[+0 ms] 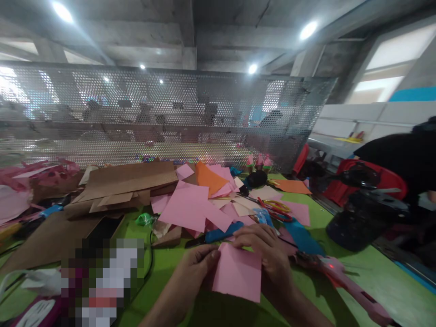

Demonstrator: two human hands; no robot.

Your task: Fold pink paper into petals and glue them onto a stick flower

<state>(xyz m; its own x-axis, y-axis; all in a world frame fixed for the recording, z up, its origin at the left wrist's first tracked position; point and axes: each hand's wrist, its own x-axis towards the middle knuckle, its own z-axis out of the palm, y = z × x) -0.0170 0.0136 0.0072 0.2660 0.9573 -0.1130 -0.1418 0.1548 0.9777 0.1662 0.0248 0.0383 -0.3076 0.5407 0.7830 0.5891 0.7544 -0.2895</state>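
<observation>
A pink paper square (pixel 236 272) lies on the green table (pixel 368 281) close in front of me. My left hand (pixel 197 265) pinches its left edge with curled fingers. My right hand (pixel 264 252) holds its upper right edge, fingers bent over the paper. Just behind the hands lies a blue-handled cutter (pixel 218 235). A pink glue gun (pixel 340 277) with a red light lies to the right of my right hand.
Loose pink sheets (pixel 187 206), orange paper (pixel 209 178) and brown cardboard (pixel 129 179) cover the table's middle and left. Scissors (pixel 275 210) lie further back. A perforated metal screen (pixel 163 118) closes the far edge. A person in black (pixel 395 154) and a black object (pixel 364 218) are at right.
</observation>
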